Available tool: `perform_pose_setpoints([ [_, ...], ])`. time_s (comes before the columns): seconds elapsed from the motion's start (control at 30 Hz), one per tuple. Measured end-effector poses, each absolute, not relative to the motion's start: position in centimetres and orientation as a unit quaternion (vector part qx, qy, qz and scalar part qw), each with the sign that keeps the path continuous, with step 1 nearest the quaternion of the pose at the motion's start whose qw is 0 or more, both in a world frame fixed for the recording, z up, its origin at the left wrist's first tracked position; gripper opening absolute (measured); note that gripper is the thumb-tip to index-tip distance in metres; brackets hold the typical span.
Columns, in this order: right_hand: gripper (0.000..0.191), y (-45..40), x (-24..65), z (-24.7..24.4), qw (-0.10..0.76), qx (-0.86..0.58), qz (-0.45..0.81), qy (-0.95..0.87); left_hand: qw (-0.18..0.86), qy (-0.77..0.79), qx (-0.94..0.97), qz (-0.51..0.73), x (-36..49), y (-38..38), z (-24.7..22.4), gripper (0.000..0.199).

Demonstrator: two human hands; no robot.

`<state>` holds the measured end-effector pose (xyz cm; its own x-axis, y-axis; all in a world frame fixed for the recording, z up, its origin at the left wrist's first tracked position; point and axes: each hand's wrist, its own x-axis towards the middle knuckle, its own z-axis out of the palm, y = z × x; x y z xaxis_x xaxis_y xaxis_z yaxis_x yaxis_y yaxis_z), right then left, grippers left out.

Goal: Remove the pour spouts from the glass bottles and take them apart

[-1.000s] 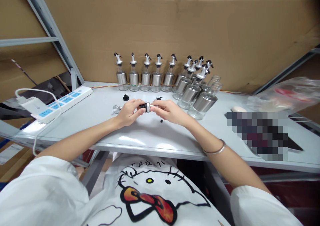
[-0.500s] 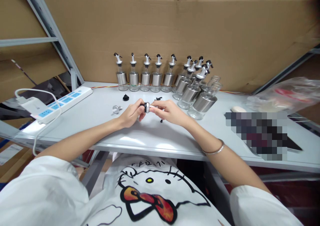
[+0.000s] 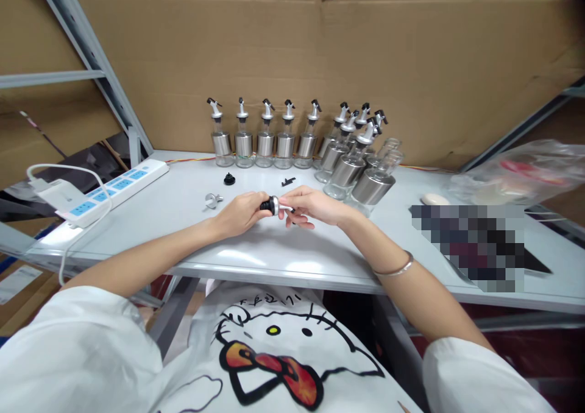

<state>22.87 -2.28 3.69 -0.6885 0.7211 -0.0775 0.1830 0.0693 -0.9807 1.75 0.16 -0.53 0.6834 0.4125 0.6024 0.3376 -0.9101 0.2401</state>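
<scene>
Between my two hands is a bottle pourer spout point(image 3: 275, 206) with a black ribbed stopper and a silver collar, lying sideways above the table. My left hand point(image 3: 240, 214) is closed round its black stopper end. My right hand point(image 3: 315, 206) pinches the narrow silver spout end, its lower fingers partly spread. Something small and black shows by the right fingers; its shape is mostly hidden. Behind the hands lie a black stopper point(image 3: 229, 180) and a thin black lever piece point(image 3: 288, 182). A loose silver spout piece point(image 3: 212, 201) rests left of my left hand.
Several glass bottles with steel sleeves and pourers point(image 3: 265, 145) stand along the cardboard wall point(image 3: 274, 47). Open-necked bottles point(image 3: 375, 184) stand right of them. A power strip point(image 3: 119, 187) lies at left; a plastic bag point(image 3: 525, 169) and a white oval object point(image 3: 435, 200) are at right.
The pourer has shifted slightly right and down, and its black stopper shows more. My right hand has lowered and its lower fingers have spread, uncovering the thin black lever behind it.
</scene>
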Motion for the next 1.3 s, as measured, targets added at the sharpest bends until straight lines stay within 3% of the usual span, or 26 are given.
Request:
perform_pose_setpoints([
  [0.13, 0.035, -2.2, 22.98, 3.68, 0.206, -0.305, 0.618, -0.694, 0.025, 0.191, 0.922, 0.336, 1.67, 0.36, -0.52, 0.046],
  [0.3, 0.041, -2.02, 22.78, 3.38, 0.251, -0.299, 0.544, -0.743, 0.02, 0.211, 0.909, 0.359, 1.57, 0.59, -0.52, 0.047],
  [0.57, 0.04, -2.53, 22.29, 3.65, 0.268, -0.316, 0.458, -0.786, 0.148, 0.251, 0.895, 0.337, 1.47, 0.37, -0.87, 0.045],
  [0.93, 0.045, -2.71, 22.17, 3.64, 0.226, -0.319, 0.518, -0.761, 0.02, 0.228, 0.927, 0.298, 1.12, 0.74, -1.23, 0.056],
  [1.3, 0.045, -2.6, 22.3, 3.31, 0.201, -0.296, 0.553, -0.752, 0.0, 0.2, 0.933, 0.299, 1.22, 0.68, -1.06, 0.057],
])
